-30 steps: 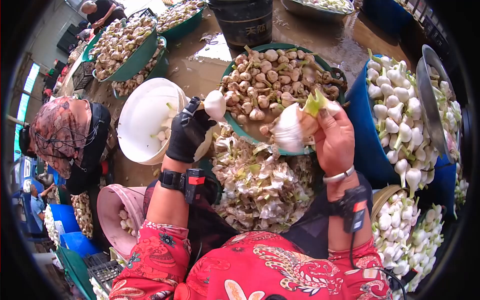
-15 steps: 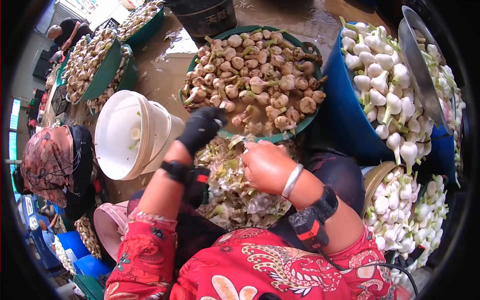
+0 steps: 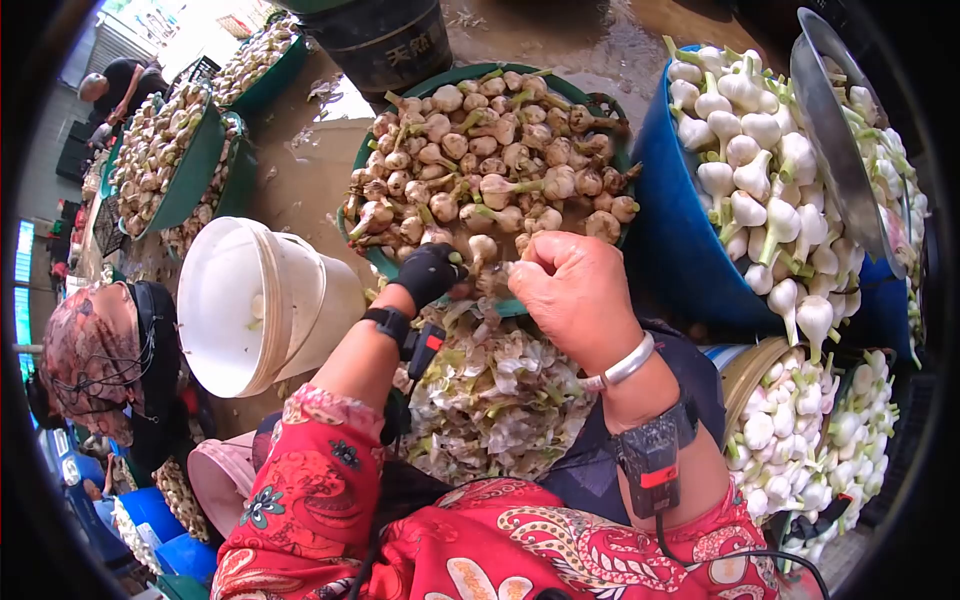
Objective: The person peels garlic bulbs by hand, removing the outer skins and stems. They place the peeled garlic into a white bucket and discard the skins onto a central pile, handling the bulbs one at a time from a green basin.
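My left hand (image 3: 428, 276), in a black fingerless glove, is closed round a garlic bulb (image 3: 459, 288) mostly hidden by its fingers; a greenish stem end pokes out. Close by on the right, my bare right hand (image 3: 572, 290) has thumb and forefinger pinched together. Between the hands is a blurred, brownish wisp of garlic skin (image 3: 494, 282), which the right fingertips seem to grip. Both hands are over the near rim of a green basin (image 3: 352, 175) of unpeeled garlic bulbs (image 3: 497, 190) in murky water. Below them lies a heap of discarded skins (image 3: 500, 395).
To the left, a white bucket (image 3: 225, 300) lies tilted, with a pink bucket (image 3: 222, 475) nearer. On the right stand a blue tub (image 3: 672, 215) of cleaned garlic and a metal bowl (image 3: 840, 140). A black bucket (image 3: 385, 45) is behind the basin. Another person (image 3: 95, 355) sits at left.
My left hand has come down and right from the basin's left side, toward the right hand. My right hand has moved up and right. The view has shifted slightly.
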The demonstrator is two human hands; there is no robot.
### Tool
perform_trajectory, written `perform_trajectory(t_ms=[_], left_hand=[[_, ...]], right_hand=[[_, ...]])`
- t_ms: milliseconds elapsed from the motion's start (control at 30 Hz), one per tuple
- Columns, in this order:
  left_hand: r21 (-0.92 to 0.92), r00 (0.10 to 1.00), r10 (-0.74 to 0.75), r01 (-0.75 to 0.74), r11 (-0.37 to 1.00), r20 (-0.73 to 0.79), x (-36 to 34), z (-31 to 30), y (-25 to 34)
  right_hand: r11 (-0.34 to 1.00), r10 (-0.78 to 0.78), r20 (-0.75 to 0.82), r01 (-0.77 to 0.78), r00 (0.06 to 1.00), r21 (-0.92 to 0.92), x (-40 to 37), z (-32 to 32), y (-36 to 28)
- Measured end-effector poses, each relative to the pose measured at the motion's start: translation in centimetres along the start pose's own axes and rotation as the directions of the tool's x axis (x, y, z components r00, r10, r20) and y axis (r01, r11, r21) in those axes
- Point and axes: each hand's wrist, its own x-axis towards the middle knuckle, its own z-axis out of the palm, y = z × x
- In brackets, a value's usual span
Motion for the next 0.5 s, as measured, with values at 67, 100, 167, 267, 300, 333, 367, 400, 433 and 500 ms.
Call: perform_trajectory(t_ms=[67, 100, 167, 267, 300, 333, 367, 400, 433, 500], left_hand=[[-0.555, 0.986, -0.165, 0.138, 0.821, 0.001, -2.8, -2.8, 1.3], [-0.76, 0.97, -0.23, 0.21, 0.615, 0.081, -4.8, -5.6, 3.6], [-0.934, 0.973, -0.193, 0.181, 0.307, 0.125, -8.5, -9.2, 6.9], [-0.536, 0.904, 0.22, -0.399, 0.744, -0.367, -12.6, -11.0, 8.6], [-0.135, 0.772, 0.424, -0.54, 0.831, -0.474, -13.1, -11.5, 8.7], [-0.128, 0.769, 0.423, -0.538, 0.833, -0.479, -13.8, -11.6, 9.0], [-0.694, 0.915, 0.06, -0.343, 0.633, -0.398, -14.5, -11.6, 9.6], [-0.987, 0.976, -0.195, -0.072, 0.141, -0.099, -14.9, -11.6, 10.2], [-0.988, 0.976, -0.195, -0.074, 0.138, -0.1, -14.9, -11.5, 10.0], [-0.959, 0.962, -0.216, -0.109, 0.261, -0.168, -14.6, -11.3, 9.7]], right_hand=[[0.978, -0.201, -0.099, 0.205, 0.975, 0.033, 0.9, 2.4, 2.4], [0.918, -0.379, -0.195, 0.394, 0.905, 0.046, 1.3, 4.0, 3.4], [0.876, -0.482, -0.113, 0.479, 0.869, -0.053, 1.1, 5.8, 3.4], [0.764, -0.299, 0.077, 0.19, 0.951, 0.617, 1.2, 8.6, 2.8], [0.761, -0.311, 0.078, 0.199, 0.947, 0.618, 1.0, 8.9, 2.5], [0.778, -0.373, -0.013, 0.32, 0.928, 0.541, 0.9, 9.3, 2.5], [0.783, -0.436, -0.096, 0.43, 0.895, 0.45, 0.8, 9.5, 2.4], [0.812, -0.424, -0.117, 0.434, 0.898, 0.39, 0.6, 9.7, 2.3], [0.813, -0.425, -0.116, 0.434, 0.898, 0.387, 0.5, 9.7, 2.1], [0.733, -0.419, -0.101, 0.402, 0.902, 0.549, 0.3, 9.7, 1.8]])
